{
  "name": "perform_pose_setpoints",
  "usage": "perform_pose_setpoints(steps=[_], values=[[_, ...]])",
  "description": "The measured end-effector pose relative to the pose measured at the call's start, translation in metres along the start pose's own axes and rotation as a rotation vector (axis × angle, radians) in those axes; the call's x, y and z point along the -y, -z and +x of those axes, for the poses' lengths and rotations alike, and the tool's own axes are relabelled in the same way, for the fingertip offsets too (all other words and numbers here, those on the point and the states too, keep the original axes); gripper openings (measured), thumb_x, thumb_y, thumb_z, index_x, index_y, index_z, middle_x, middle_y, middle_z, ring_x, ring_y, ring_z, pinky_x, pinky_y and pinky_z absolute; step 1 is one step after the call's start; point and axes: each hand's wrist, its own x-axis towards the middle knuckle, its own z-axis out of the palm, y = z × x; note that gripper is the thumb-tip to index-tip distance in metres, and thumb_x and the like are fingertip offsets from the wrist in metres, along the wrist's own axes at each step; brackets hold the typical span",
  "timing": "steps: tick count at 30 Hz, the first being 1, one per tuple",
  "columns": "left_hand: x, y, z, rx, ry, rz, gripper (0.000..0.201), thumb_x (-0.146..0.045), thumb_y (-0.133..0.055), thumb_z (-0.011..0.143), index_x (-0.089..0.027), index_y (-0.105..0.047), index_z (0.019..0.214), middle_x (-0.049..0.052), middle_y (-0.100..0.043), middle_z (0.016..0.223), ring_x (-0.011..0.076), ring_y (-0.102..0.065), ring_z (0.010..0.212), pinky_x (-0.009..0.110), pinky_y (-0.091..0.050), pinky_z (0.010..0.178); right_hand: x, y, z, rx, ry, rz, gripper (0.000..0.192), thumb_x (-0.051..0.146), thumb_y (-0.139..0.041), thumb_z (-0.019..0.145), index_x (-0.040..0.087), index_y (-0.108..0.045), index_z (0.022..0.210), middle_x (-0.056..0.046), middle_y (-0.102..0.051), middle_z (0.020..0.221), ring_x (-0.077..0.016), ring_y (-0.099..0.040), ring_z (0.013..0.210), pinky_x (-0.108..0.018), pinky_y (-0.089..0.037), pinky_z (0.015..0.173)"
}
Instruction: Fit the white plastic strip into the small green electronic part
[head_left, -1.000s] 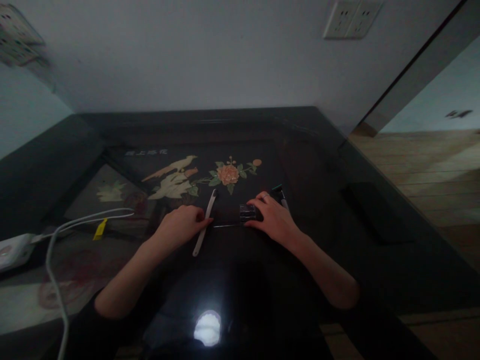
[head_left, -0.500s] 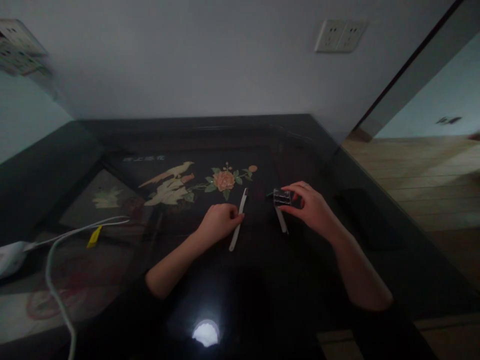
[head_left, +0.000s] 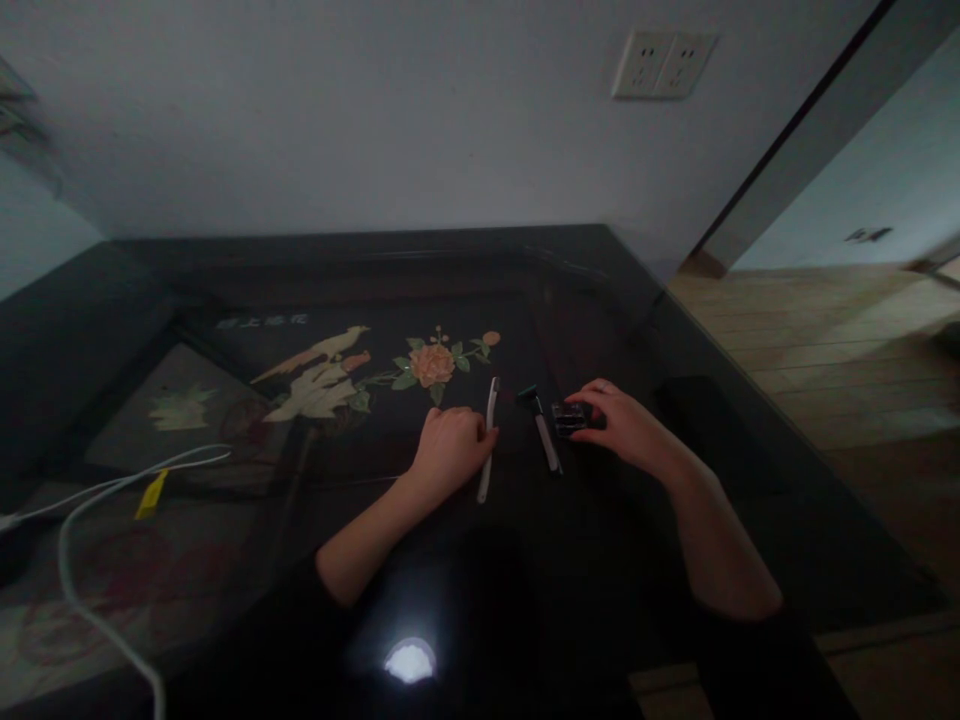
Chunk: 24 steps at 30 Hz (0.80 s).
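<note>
On the dark table, left hand curls loosely against a white strip; right hand pinches a small clear case beside a razor.

Head view: looks forward and down from close above the glossy black inlaid tabletop.
Facing: twelve o'clock, toward the white wall.

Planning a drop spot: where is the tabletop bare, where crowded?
Bare: the dark glass between the forearms, near edge, and the table right of the right hand. Crowded: left hand, white stick, razor, small case. White cable fills the left.
</note>
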Motion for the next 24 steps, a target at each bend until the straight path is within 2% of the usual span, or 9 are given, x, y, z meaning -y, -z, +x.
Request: perform_pose_setpoints(steps=[3,5,6,8,10,14,17,24], values=[[0.001,-0.001,-0.002,-0.008,-0.023,0.025,0.036,-0.036,-0.047,0.095,-0.016,-0.071,0.077,0.011,-0.075,0.089,0.0282,-0.069,0.09,0.039,-0.041,0.078,0.005,0.003,-0.001,-0.026,0.0,-0.024,0.04,0.021,-0.074,0.077,0.018,-0.068,0.116,-0.009,-0.06,0.115,-0.0205,-0.063,0.09,-0.033,-0.05,0.078],[0.0,-0.003,-0.002,-0.015,-0.037,0.04,0.037,-0.035,-0.046,0.096,-0.016,-0.072,0.077,0.012,-0.074,0.089,0.028,-0.069,0.09,0.04,-0.04,0.078,0.018,0.007,-0.003,-0.076,-0.017,-0.083,0.027,0.026,-0.071,0.081,0.019,-0.071,0.107,-0.009,-0.064,0.107,-0.0217,-0.063,0.089,-0.033,-0.05,0.078],[0.0,-0.003,-0.003,-0.019,-0.044,0.048,0.038,-0.035,-0.045,0.096,-0.016,-0.072,0.077,0.012,-0.074,0.089,0.0278,-0.069,0.09,0.04,-0.04,0.078,0.028,0.009,-0.005,-0.097,-0.053,-0.136,0.016,0.031,-0.066,0.086,0.018,-0.073,0.094,-0.008,-0.067,0.098,-0.0225,-0.064,0.087,-0.034,-0.049,0.076],[-0.001,-0.004,-0.003,-0.025,-0.057,0.063,0.04,-0.034,-0.043,0.097,-0.016,-0.073,0.078,0.012,-0.075,0.089,0.0274,-0.069,0.09,0.04,-0.04,0.079,0.05,0.009,-0.009,-0.028,-0.174,-0.243,0.035,0.04,-0.053,0.095,0.02,-0.072,0.074,-0.007,-0.069,0.08,-0.0231,-0.066,0.075,-0.034,-0.046,0.067],[-0.002,-0.004,-0.004,-0.026,-0.067,0.078,0.042,-0.034,-0.041,0.099,-0.015,-0.074,0.079,0.012,-0.075,0.088,0.0274,-0.069,0.09,0.04,-0.04,0.08,0.072,0.004,-0.014,0.083,-0.285,-0.323,0.04,0.046,-0.048,0.097,0.022,-0.074,0.076,-0.008,-0.072,0.074,-0.025,-0.069,0.07,-0.033,-0.044,0.06],[-0.004,-0.003,-0.006,-0.04,-0.067,0.113,0.045,-0.032,-0.038,0.1,-0.013,-0.074,0.082,0.015,-0.074,0.087,0.0291,-0.068,0.091,0.042,-0.039,0.082,0.094,-0.01,-0.018,0.229,-0.3,-0.436,0.036,0.042,-0.05,0.097,0.019,-0.074,0.083,-0.013,-0.076,0.083,-0.0299,-0.074,0.079,-0.035,-0.048,0.062],[-0.005,-0.003,-0.007,-0.057,-0.072,0.134,0.044,-0.028,-0.037,0.1,-0.011,-0.075,0.084,0.016,-0.074,0.087,0.0303,-0.068,0.094,0.044,-0.039,0.084,0.093,-0.017,-0.018,0.249,-0.286,-0.454,0.03,0.035,-0.05,0.097,0.017,-0.074,0.09,-0.016,-0.077,0.091,-0.0317,-0.075,0.085,-0.036,-0.05,0.064],[-0.007,-0.004,-0.007,-0.038,-0.083,0.157,0.044,-0.028,-0.038,0.099,-0.011,-0.075,0.085,0.016,-0.076,0.085,0.0294,-0.069,0.091,0.043,-0.039,0.084,0.097,-0.026,-0.014,0.236,-0.265,-0.431,0.033,0.035,-0.047,0.097,0.017,-0.073,0.089,-0.015,-0.077,0.089,-0.0317,-0.075,0.084,-0.036,-0.051,0.063]])
